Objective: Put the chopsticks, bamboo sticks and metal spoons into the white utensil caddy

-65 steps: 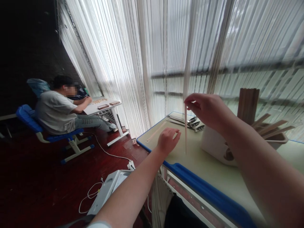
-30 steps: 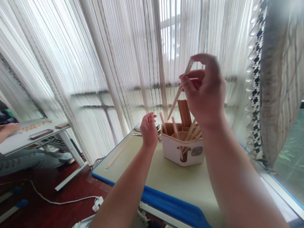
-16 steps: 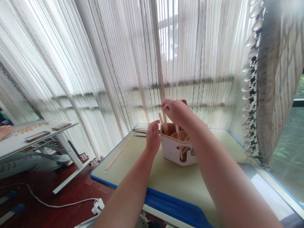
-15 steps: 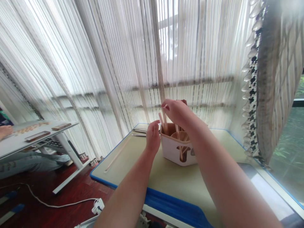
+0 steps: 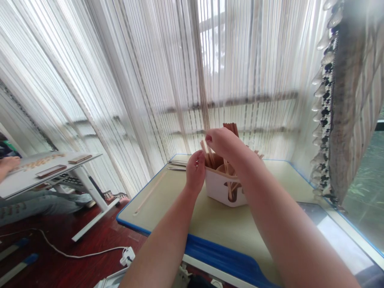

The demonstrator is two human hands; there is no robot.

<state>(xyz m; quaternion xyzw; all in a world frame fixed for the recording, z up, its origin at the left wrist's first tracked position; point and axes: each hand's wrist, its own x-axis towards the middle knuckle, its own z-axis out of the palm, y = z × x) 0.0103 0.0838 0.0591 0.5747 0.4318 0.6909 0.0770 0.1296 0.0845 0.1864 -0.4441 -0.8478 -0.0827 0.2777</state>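
Observation:
A white storage box (image 5: 216,188) with a brown inside and a cut-out in its front stands on the table, holding several wooden chopsticks (image 5: 226,165). My left hand (image 5: 195,170) is curled against the box's left corner; its far fingers are partly hidden. Above the box's left compartment, my right hand (image 5: 221,141) pinches the upper end of a pale chopstick (image 5: 208,149), though its fingertips are partly turned away. Dark brown chopsticks (image 5: 230,128) rise behind my right wrist. Metal chopsticks (image 5: 177,163) lie left of my left hand, and one pale chopstick (image 5: 150,194) lies farther left.
The pale tabletop (image 5: 216,224) has a blue edge, with a dark glossy panel (image 5: 333,232) at the right. Striped curtains (image 5: 156,80) hang behind. Another person's hand (image 5: 9,163) rests at a white table (image 5: 24,178) to the left. A cable (image 5: 75,256) crosses the floor.
My left hand has come right, up against the box. My right hand has dipped slightly while keeping its pinch, and more of the dark chopsticks shows behind it.

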